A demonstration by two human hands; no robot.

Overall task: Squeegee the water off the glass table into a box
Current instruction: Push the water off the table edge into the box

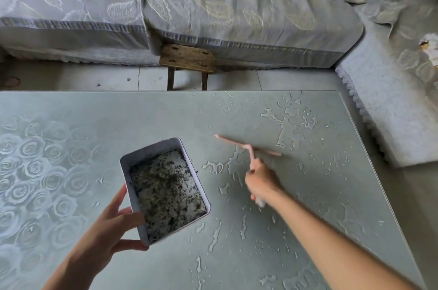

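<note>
Here the left hand [111, 225] held a white box [151, 148] by its near left corner. The thumb lay along the left wall, and the other fingers [128, 243] were spread and curled round the near end and underside. The box sat over the middle of the tabletop [154, 114], turned at an angle to its edges. Dark specks [166, 190] covered its bottom. Whether it rested on the glass or was lifted just clear could not be told.

The right hand [260, 183] gripped the handle of a pink squeegee [232, 141], fingers wrapped tight round it. The blade lay crosswise over the right half of the tabletop, just beyond the hand; it was blurred, so contact with the glass could not be told.

Water [289, 123] lay in puddles and streaks across the right half, thickest toward the far right corner and along the near edge. A rose pattern [35, 171] marked the left side. Beyond the far edge stood a wooden stool [187, 58] against a grey sofa [237, 17].
</note>
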